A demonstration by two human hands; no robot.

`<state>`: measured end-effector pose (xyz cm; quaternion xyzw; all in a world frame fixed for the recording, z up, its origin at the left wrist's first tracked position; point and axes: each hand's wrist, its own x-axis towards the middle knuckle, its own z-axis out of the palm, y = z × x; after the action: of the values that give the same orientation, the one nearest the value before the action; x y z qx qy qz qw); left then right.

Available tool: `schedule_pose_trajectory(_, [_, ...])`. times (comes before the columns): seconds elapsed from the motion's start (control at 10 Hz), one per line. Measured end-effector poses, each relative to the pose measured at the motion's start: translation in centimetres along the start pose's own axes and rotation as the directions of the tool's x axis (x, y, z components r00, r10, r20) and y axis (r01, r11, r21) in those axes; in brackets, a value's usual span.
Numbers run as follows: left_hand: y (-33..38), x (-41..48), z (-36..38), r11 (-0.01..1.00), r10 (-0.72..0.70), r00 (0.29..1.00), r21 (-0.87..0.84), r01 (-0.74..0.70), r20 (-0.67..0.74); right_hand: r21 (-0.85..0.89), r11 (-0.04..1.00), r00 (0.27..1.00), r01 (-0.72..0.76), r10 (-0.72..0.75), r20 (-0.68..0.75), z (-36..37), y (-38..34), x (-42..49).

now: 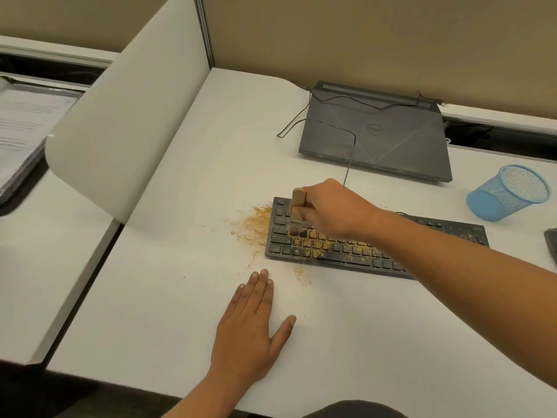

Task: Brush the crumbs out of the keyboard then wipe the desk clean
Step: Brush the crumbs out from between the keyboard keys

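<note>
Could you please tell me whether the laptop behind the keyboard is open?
No, the laptop lies shut on the desk, its lid with the round logo facing up, behind the keyboard.

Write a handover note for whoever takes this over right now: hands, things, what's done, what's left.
Right hand grips the brush, bristles down on the left end of the keyboard.
Left hand lies flat on the desk, in front of the keyboard.
Crumbs: a heap on the desk off the keyboard's left end, a smaller patch by its front edge, many more on the middle keys.
Done: the leftmost keys look clean.
Left: brush out the other keys, then wipe the desk. Nothing to wipe with is in view.
</note>
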<state>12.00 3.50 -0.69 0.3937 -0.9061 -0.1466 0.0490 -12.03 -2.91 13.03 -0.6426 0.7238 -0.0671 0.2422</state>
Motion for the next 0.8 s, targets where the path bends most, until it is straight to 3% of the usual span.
schedule_pose_trajectory(0.2, [0.0,0.0,0.1,1.000,-0.004,1.000,0.006,0.004,0.005,-0.058,0.998,0.995,0.009,-0.003,0.104,0.3,-0.3,-0.3])
schedule_pose_trajectory(0.3, [0.0,0.0,0.1,1.000,-0.004,1.000,0.009,0.004,0.008,-0.006,1.000,1.000,0.011,-0.010,0.029,0.0,-0.2,-0.4])
schedule_pose_trajectory(0.5, [0.0,0.0,0.0,1.000,-0.008,1.000,0.020,0.007,0.016,-0.083,0.996,0.995,0.027,-0.019,0.098,-0.2,-1.0,-0.1])
schedule_pose_trajectory(0.6, [0.0,0.0,-0.1,1.000,-0.011,1.000,0.020,0.010,0.019,-0.028,0.999,1.000,0.024,-0.023,0.004,-0.4,-1.1,0.6])
schedule_pose_trajectory(0.7, [0.0,0.0,0.0,1.000,-0.012,1.000,0.021,0.012,0.024,-0.044,0.999,0.997,-0.016,0.019,0.068,0.1,-1.1,1.1])
schedule_pose_trajectory(0.8, [0.0,0.0,0.0,1.000,-0.018,0.999,0.024,0.017,0.029,-0.035,0.999,0.999,-0.022,0.023,0.033,-0.2,-1.0,1.4])
